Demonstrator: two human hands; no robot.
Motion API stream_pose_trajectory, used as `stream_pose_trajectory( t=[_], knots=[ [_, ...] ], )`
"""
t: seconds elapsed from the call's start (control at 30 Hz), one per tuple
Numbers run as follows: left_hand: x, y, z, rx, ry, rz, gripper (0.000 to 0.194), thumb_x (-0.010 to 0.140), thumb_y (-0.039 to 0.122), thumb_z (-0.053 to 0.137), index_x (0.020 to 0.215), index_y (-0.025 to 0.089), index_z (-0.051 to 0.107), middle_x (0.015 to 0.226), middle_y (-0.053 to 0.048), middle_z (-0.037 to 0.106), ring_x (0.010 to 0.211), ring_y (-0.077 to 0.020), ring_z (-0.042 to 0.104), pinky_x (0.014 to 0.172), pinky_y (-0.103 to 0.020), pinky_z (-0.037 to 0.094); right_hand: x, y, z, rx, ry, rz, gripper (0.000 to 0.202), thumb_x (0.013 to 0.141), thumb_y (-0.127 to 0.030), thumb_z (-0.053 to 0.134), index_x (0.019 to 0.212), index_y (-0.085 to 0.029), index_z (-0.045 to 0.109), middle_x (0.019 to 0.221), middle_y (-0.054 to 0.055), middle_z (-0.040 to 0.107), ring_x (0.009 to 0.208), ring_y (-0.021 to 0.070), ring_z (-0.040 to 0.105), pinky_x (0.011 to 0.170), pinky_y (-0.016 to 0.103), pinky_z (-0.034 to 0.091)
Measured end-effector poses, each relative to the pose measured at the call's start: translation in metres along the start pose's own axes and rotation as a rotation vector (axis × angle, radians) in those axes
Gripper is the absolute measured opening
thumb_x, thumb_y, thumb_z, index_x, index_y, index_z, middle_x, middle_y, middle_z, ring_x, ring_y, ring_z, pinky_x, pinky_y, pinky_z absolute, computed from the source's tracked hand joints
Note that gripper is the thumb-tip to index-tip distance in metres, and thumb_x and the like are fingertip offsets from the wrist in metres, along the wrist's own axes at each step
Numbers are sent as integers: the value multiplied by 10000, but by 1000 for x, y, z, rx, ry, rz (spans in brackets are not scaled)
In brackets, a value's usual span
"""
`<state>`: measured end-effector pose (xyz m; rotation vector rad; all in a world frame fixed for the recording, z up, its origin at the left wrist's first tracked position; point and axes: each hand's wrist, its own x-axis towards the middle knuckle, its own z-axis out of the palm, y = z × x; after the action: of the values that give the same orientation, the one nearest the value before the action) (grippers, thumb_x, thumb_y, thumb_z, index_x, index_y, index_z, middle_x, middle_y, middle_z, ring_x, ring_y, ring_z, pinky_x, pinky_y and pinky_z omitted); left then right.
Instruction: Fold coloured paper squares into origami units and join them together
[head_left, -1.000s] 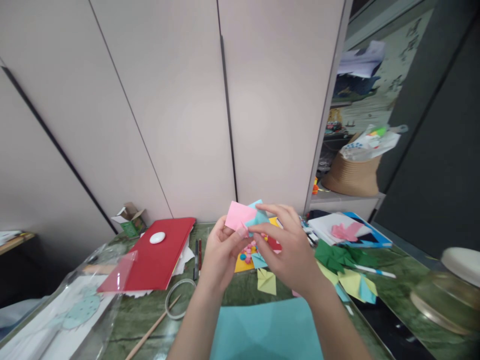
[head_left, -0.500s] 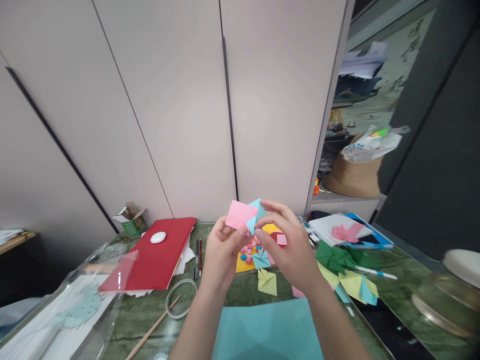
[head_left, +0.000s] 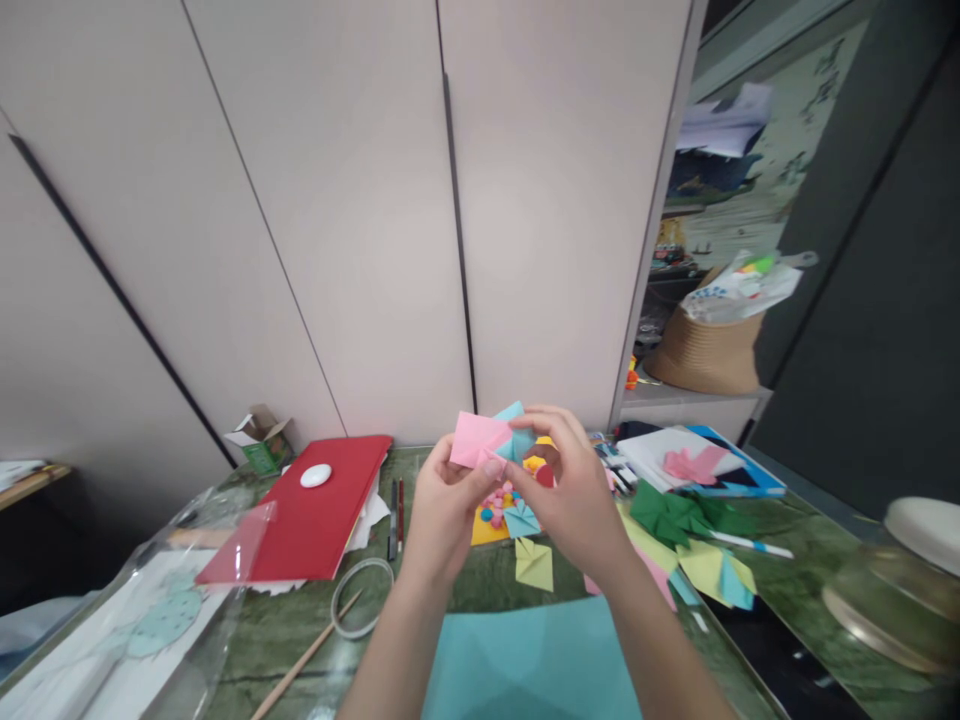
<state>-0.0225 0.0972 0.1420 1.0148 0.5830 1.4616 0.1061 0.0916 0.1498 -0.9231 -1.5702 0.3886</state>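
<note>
Between my two hands, above the table, is a folded paper piece: a pink paper [head_left: 478, 437] joined with a light blue paper [head_left: 512, 440]. My left hand [head_left: 450, 500] pinches the pink part along its lower edge with the thumb in front. On the other side, my right hand [head_left: 566, 480] holds the blue part, fingers over its upper edge and thumb near the fold where both colours meet. Below lie a folded blue paper [head_left: 522, 519] and a folded yellow paper [head_left: 534, 564]. A teal sheet [head_left: 529, 660] lies under my forearms.
To the left are a red folder [head_left: 307, 520] with a white round object [head_left: 316, 475], a roll of tape [head_left: 362, 598] and a wooden stick [head_left: 300, 663]. Green folded paper [head_left: 675, 512], a white pen [head_left: 752, 545] and a lidded glass jar [head_left: 892, 600] stand or lie on the right.
The pink paper has tilted and dropped slightly. My right fingers have shifted onto the blue paper's upper edge, and its blue flap looks turned closer against the pink.
</note>
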Motion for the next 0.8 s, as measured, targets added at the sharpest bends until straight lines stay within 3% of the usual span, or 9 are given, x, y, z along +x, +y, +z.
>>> stream_pose_trajectory(
  t=[0.13, 0.33, 0.5, 0.67, 0.73, 0.8],
  knots=[
    [2, -2, -2, -1, 48, 25, 231, 714, 179, 720, 919, 172, 612, 867, -15, 675, 746, -96, 609, 682, -191, 478, -1, -1, -5, 90, -74, -37, 354, 760, -101, 554, 1072, -268, 539, 1200, 57, 500, 1054, 189, 543, 854, 343, 512],
    [0, -2, -1, -31, 89, 40, 270, 694, 184, 730, 942, 169, 624, 836, -13, 665, 732, -108, 613, 676, -201, 496, 2, 8, -3, 303, -31, 211, 340, 784, -190, 589, 1099, -262, 483, 1053, 36, 580, 824, 142, 611, 709, 294, 533],
    [-1, -2, 2, -66, 58, -20, 258, 695, 161, 731, 932, 153, 628, 816, -10, 657, 715, -96, 607, 663, -198, 522, 6, 13, 1, 441, 22, 317, 367, 732, -264, 662, 1056, -242, 489, 996, 14, 553, 703, 106, 587, 599, 241, 497],
    [-1, -4, 2, -75, 28, -43, 281, 706, 174, 727, 966, 146, 623, 856, -27, 658, 723, -101, 610, 640, -205, 532, 10, 15, 1, 544, -75, 444, 535, 712, -317, 691, 1184, -237, 453, 1035, 26, 547, 633, 86, 573, 555, 226, 474],
    [0, -5, 1, -63, 32, -26, 288, 698, 173, 736, 962, 142, 625, 842, -24, 662, 715, -95, 609, 651, -200, 527, 10, 15, 1, 588, -137, 468, 461, 721, -326, 687, 1132, -205, 516, 911, 10, 597, 601, 83, 557, 543, 212, 457],
    [2, -5, 1, -38, 48, 15, 273, 684, 171, 747, 929, 139, 630, 784, -11, 664, 678, -81, 601, 641, -182, 510, 10, 15, 2, 583, -156, 469, 303, 726, -338, 685, 959, -167, 591, 702, -21, 598, 551, 83, 533, 523, 200, 438]
  ],
)
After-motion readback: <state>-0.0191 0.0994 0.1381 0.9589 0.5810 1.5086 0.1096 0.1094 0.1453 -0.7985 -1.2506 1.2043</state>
